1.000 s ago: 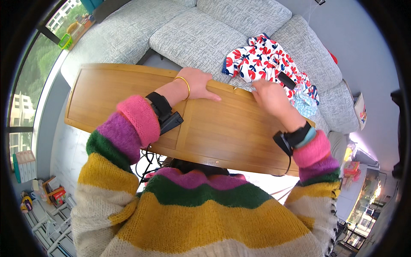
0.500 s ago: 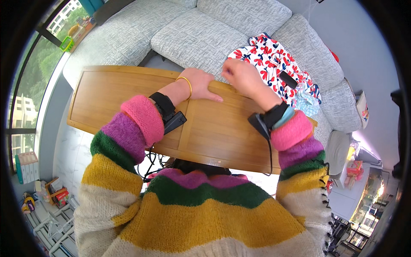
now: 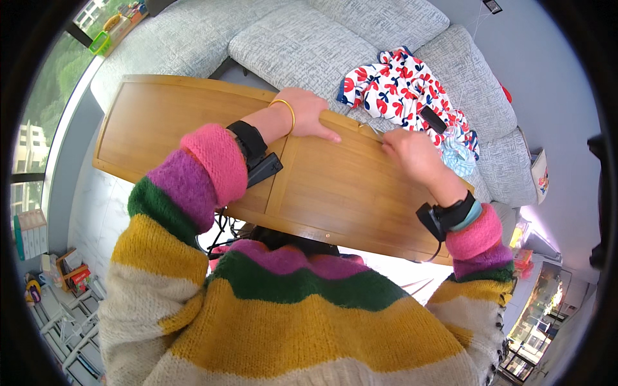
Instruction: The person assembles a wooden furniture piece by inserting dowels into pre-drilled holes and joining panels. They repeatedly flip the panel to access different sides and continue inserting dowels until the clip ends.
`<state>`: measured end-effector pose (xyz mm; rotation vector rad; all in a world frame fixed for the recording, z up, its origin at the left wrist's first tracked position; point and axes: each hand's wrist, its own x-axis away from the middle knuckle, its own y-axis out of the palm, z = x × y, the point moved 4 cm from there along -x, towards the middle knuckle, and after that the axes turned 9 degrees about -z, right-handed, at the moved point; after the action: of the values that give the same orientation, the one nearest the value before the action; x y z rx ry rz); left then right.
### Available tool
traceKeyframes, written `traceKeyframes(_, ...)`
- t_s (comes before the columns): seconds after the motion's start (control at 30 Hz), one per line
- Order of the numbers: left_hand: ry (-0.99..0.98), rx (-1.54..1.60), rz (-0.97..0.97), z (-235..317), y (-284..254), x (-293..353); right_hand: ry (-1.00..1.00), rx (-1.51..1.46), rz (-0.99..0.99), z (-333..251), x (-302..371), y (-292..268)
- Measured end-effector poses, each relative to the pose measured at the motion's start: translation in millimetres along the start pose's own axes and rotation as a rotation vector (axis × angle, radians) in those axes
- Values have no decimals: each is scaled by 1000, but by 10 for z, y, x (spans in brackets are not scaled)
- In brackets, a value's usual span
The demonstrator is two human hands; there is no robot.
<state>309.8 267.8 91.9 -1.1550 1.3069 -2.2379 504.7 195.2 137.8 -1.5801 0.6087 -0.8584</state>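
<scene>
A long wooden tabletop (image 3: 193, 122) with a raised frame and a cross bar lies in front of me. My left hand (image 3: 306, 114) grips its far edge near the middle, thumb lying on the wood and fingers over the rim, partly hidden. To the right along the same edge, my right hand (image 3: 415, 153) is closed in a pinch. A thin, pale, metal-looking piece (image 3: 374, 129) shows by its fingertips; its kind is too small to make out. Both wrists wear black straps with small black devices.
Beyond the tabletop stands a grey sofa (image 3: 290, 48). On it lie a white cloth with red and navy print (image 3: 386, 90) and a black phone-like object (image 3: 433, 119). Dark cables (image 3: 222, 225) hang below the near edge. A green basket (image 3: 100, 43) sits by the window.
My right hand has moved right and nearer along the far edge, and a thin pale piece now shows by its fingers. My left hand keeps its grip on the edge. The view has shifted slightly.
</scene>
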Motion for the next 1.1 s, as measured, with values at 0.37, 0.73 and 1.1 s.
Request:
traceKeyframes(0.37, 16, -22, 8, 2, 24, -36, -34, -99, 174, -342, -659, -117)
traceKeyframes(0.73, 15, -15, -16, -23, -2, -35, 209, -155, 228, 272, -692, 42)
traceKeyframes(1.1, -20, -20, -18, 26, -25, -32, 69, -161, -10, -93, -31, 38)
